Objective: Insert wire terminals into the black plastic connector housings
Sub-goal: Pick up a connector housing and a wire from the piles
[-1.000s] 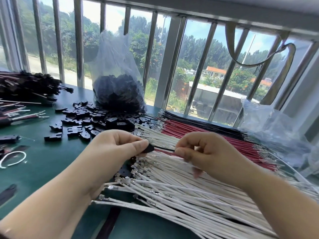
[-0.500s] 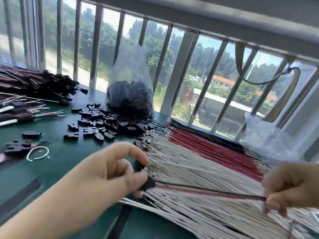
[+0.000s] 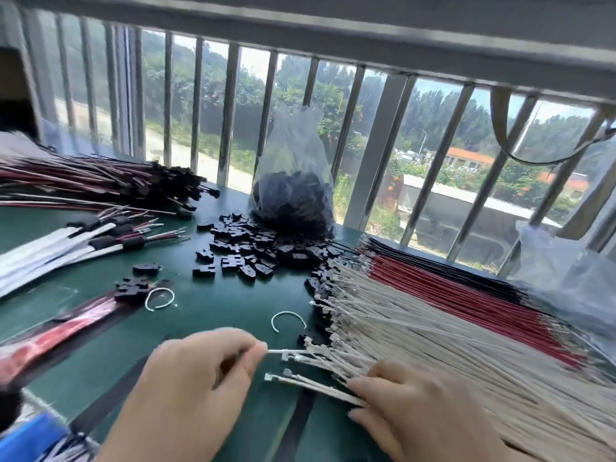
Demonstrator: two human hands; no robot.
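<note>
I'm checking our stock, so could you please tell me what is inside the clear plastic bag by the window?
The clear plastic bag holds a dark heap of black connector housings filling its lower part; the top is empty, crumpled film. How deep the heap goes, or anything beneath it, is hidden.

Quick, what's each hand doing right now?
Left hand: pinching the tip of a white wire.
Right hand: resting on the white wire bundle; grip cannot be told.
</note>
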